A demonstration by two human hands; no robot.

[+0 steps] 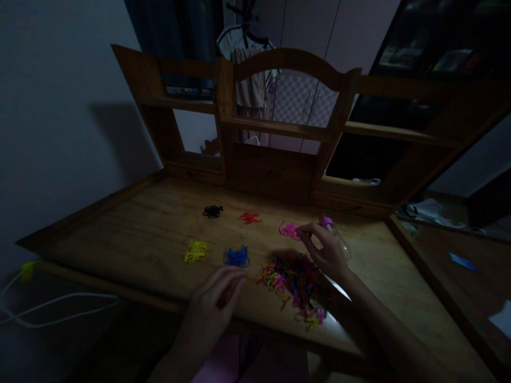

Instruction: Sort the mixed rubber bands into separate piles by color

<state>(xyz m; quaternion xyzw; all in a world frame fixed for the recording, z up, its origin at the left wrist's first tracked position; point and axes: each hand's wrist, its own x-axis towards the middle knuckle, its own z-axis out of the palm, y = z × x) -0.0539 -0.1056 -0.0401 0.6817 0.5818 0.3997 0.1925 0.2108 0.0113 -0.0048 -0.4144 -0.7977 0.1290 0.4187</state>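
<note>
Head view, clocked from the mixed heap (297, 277): yellow bands (197, 251), black bands (213, 211) near ten o'clock; my left hand (205, 300) at nine, loosely curled, seemingly empty; blue bands (236, 256) ten; red bands (250, 217) eleven; pink bands (287, 230) twelve. My right hand (329, 252), at one, pinches beside them, holding what, I can't tell. Five colours look sorted, the heap unsorted, shadow hiding its right side.

Right hand (329, 254): fingertips at pink pile (288, 230)
Left hand (211, 300): loosely curled, near blue pile (237, 256)
Mixed pile (297, 282): near side, worktop (147, 234)
Yellow pile (196, 251): left of blue
</note>
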